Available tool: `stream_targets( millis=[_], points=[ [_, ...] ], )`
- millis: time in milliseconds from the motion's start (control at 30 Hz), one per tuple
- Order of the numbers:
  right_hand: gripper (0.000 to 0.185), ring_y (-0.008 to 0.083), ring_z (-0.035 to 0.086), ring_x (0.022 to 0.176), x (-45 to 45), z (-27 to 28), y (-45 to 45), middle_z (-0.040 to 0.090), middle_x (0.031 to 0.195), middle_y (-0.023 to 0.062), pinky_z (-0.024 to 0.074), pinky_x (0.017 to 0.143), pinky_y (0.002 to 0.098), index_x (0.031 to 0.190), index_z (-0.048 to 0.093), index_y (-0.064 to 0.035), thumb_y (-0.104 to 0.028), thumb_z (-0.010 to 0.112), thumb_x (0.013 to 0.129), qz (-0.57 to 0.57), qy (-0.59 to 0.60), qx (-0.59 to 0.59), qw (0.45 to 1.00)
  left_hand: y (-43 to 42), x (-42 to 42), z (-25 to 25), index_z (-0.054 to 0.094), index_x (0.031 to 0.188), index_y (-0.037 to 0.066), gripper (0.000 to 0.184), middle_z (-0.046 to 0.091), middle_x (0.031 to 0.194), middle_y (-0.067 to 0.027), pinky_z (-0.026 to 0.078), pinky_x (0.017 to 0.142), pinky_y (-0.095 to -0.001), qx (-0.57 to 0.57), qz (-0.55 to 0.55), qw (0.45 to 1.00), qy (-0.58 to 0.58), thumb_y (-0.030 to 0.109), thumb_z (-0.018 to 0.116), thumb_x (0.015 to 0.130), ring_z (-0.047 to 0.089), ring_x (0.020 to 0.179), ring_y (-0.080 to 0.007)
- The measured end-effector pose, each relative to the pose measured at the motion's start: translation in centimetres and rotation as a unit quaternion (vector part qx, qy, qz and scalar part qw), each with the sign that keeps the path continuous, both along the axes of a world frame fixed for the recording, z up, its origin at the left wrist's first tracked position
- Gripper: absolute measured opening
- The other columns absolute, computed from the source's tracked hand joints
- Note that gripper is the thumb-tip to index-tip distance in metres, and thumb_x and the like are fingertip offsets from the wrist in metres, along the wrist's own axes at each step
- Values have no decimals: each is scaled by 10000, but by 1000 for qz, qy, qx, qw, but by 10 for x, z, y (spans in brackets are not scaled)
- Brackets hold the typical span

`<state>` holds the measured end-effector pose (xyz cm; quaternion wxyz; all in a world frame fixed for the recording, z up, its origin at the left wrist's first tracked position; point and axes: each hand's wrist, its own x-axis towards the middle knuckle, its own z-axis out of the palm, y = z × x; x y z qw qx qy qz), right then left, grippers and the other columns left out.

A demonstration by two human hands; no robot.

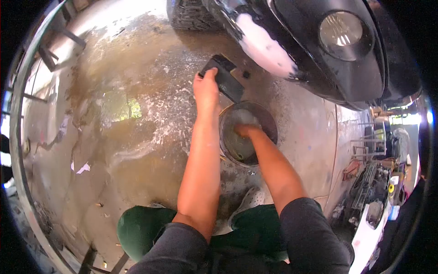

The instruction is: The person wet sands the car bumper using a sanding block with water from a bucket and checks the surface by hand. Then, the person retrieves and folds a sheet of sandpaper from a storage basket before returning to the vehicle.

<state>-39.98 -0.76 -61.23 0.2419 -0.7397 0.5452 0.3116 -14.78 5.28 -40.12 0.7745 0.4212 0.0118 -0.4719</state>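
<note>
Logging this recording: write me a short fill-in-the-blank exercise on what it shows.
1. The left hand holds a flat, dark piece of ____ shape.
2. The right hand is ____ the round bucket of cloudy water.
3. The glossy black bumper bears a pale ____ patch.
4. The person's cloth trousers are dark ____.
Missing words: rectangular; inside; pink; green.

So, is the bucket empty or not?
Not empty: the bucket holds cloudy liquid, the right hand dipped in. How full, I can't tell.

A flat, dark rectangular block point(229, 84) slants in the left hand point(207, 86), gripped by its edge with its far corner pointing toward the right hand point(245, 130), which dips into cloudy water point(246, 150) inside a round, open bucket point(270, 122).
</note>
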Motion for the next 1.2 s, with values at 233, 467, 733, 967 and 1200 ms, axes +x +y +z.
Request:
stream_targets(
  millis=[233, 467, 733, 967, 1200],
  points=[
    [485, 356, 592, 1227, -67, -168, -40, 595, 1361, 201, 438, 1047, 474, 1288, 646, -67, -355, 537, 913, 98, 85, 48, 990, 6, 24, -16, 581, 1090, 104, 291, 666, 967, -33, 473, 664, -370, 55, -18, 998, -22, 233, 693, 854, 637, 847, -186],
    [424, 369, 644, 1136, -12, -20, 3, 651, 1248, 225, 499, 947, 473, 1234, 660, -34, -232, 609, 863, 49, -7, 30, 998, -1, 17, -23, 592, 1042, 132, 208, 650, 902, 2, 439, 636, -331, 69, -9, 998, 11, 210, 666, 864, 610, 783, -136],
    [425, 419, 667, 1053, 37, 114, 39, 681, 1111, 277, 544, 854, 475, 1191, 634, 27, -175, 637, 818, 168, -10, -38, 985, -11, 13, -10, 599, 1000, 69, 157, 639, 834, -30, 462, 651, -314, 32, 53, 998, 27, 155, 644, 877, 595, 732, -146],
    [619, 425, 602, 1187, 46, 228, 54, 626, 1209, 322, 492, 990, 481, 1380, 544, -55, -412, 650, 886, 70, 2, -91, 993, -17, 17, 4, 590, 1000, 22, 162, 640, 867, -43, 467, 724, -327, -13, 111, 991, 77, 126, 628, 881, 601, 776, -165],
    [802, 409, 557, 1244, 26, 227, 56, 598, 1281, 305, 439, 1037, 448, 1431, 496, -46, -432, 774, 786, 20, -74, -20, 997, -9, 34, 32, 606, 979, 28, 145, 648, 855, -37, 459, 723, -310, -10, 123, 988, 89, 136, 627, 884, 594, 758, -147]
  ],
)
